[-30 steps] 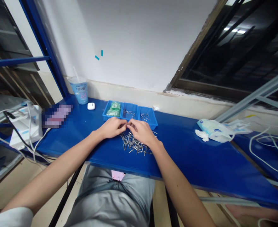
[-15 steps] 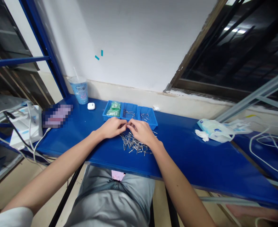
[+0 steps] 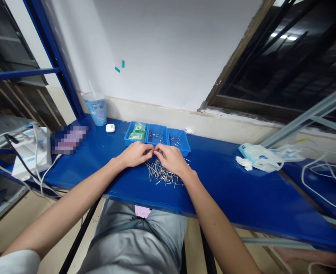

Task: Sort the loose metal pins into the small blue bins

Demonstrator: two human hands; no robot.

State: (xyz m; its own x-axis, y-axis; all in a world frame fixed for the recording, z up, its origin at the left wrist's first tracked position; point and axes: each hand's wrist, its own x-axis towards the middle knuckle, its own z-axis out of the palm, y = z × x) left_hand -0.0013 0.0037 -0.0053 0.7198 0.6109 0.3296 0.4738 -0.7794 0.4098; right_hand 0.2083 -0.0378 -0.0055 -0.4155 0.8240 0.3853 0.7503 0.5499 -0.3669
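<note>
My left hand [image 3: 137,154] and my right hand [image 3: 170,158] meet at the fingertips above the table, just in front of the blue bins. Both are closed in a pinch; whatever lies between the fingers is too small to make out. Under and beside my right hand spreads a pile of silvery pop rivets [image 3: 164,176], partly covered by it. Three joined bins stand behind: the left bin [image 3: 127,141] has green-and-clear packets [image 3: 138,131], while the middle bin [image 3: 157,128] and right bin [image 3: 187,146] each hold some loose rivets.
A blue cup with a straw [image 3: 97,110] and a white earphone case [image 3: 110,128] stand at the back left. Farther left are a white power strip [image 3: 33,156] with cables and a blurred-out object [image 3: 70,139]. A tissue pack [image 3: 259,156] and crumpled tissue [image 3: 244,163] lie right.
</note>
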